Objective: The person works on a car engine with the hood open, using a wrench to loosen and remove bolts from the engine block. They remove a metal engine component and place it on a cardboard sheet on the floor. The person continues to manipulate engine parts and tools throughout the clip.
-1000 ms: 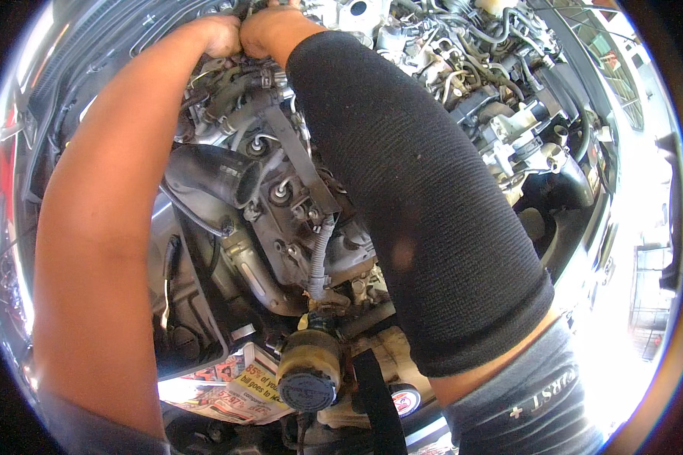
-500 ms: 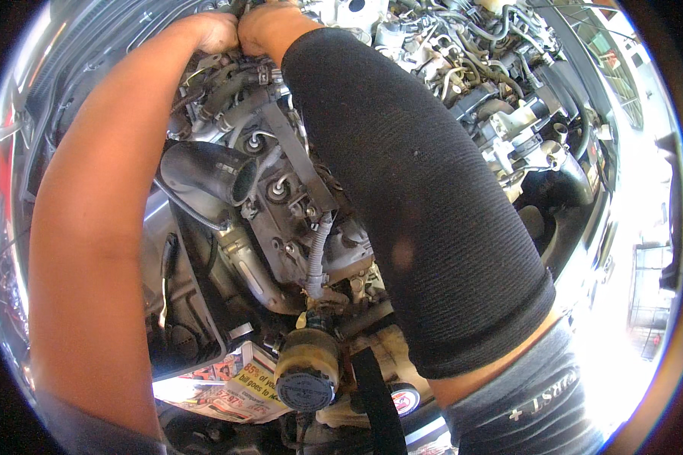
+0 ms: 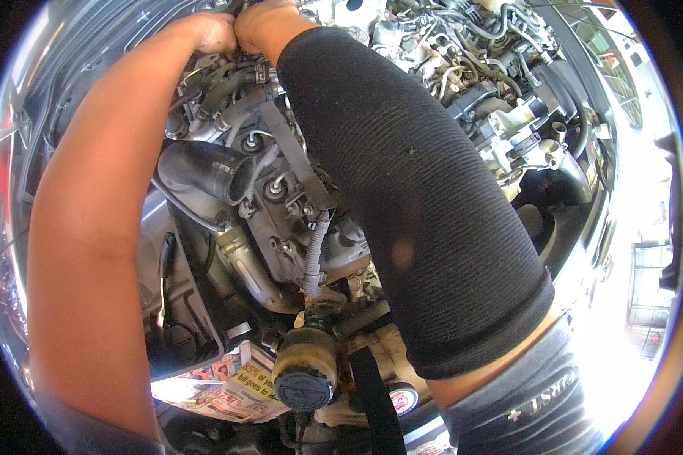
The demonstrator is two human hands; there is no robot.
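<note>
Both arms reach to the far end of a car's engine bay. My left hand [image 3: 217, 32] is curled closed beside the hoses [image 3: 224, 87] at the back of the engine. Right against it, my right hand [image 3: 262, 29] is also bent closed, its arm in a black ribbed sleeve [image 3: 410, 197]. Whatever the fingers grip is hidden by the hands and the top edge of the picture. Nearer to me lies the grey engine cover [image 3: 281, 220], with a flat metal bracket [image 3: 294, 155] along it and an open black rubber duct [image 3: 205, 171] beside it.
A yellowed fluid reservoir with a dark cap [image 3: 303, 379] stands at the near edge. Printed paper [image 3: 243, 390] lies left of it. A ratchet-like tool with a black handle [image 3: 167, 258] rests on the left panel. Pipes and wiring [image 3: 463, 68] crowd the far right.
The view has shifted slightly, so the engine sits a little further left. My right hand and sleeve have moved slightly left; both hands stay together at the same spot.
</note>
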